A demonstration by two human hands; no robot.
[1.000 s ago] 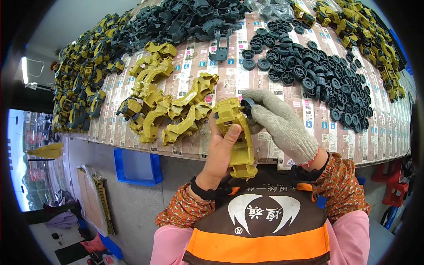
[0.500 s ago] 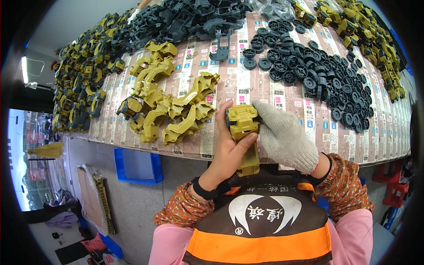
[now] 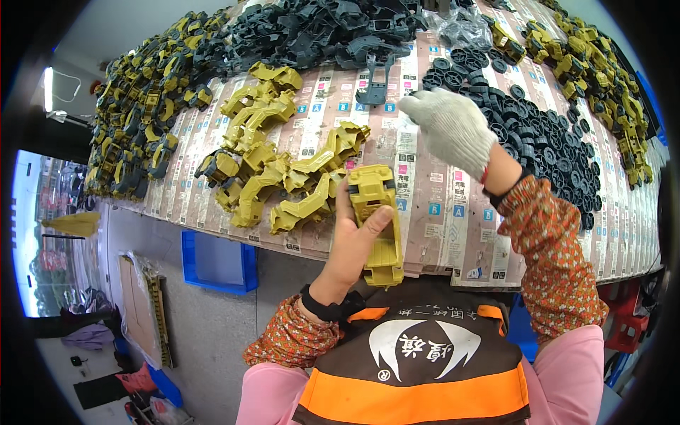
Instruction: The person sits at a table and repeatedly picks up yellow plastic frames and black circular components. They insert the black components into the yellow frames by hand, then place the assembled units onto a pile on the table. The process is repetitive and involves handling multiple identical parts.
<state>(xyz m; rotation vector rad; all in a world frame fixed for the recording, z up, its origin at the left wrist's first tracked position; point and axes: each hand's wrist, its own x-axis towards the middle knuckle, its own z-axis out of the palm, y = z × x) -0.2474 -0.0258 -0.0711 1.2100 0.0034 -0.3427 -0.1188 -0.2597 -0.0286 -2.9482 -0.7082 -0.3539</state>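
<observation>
My left hand [image 3: 354,237] is bare and closed around a yellow toy truck body [image 3: 382,248], its thumb across the middle. The truck stands lengthwise over the table's near edge, with the cab part at the far end and the bed nearer me. My right hand [image 3: 453,127], in a light knitted glove, is over the left edge of a pile of black toy wheels [image 3: 528,134]. Its fingers are curled together; whatever lies under or between them is hidden. Loose yellow truck body shells [image 3: 312,205] lie left of my left hand.
A dark chassis part [image 3: 373,85] lies beyond the shells, before a heap of dark parts [image 3: 312,35]. Yellow-and-black toy trucks pile up at the left [image 3: 134,134] and right [image 3: 602,85]. Clear plastic wrap [image 3: 460,28] sits at the back. A blue bin [image 3: 216,265] is below the table's edge.
My right hand has left the toy truck and moved away from me to the wheels. My left hand keeps hold of the truck, now slightly further left and lower.
</observation>
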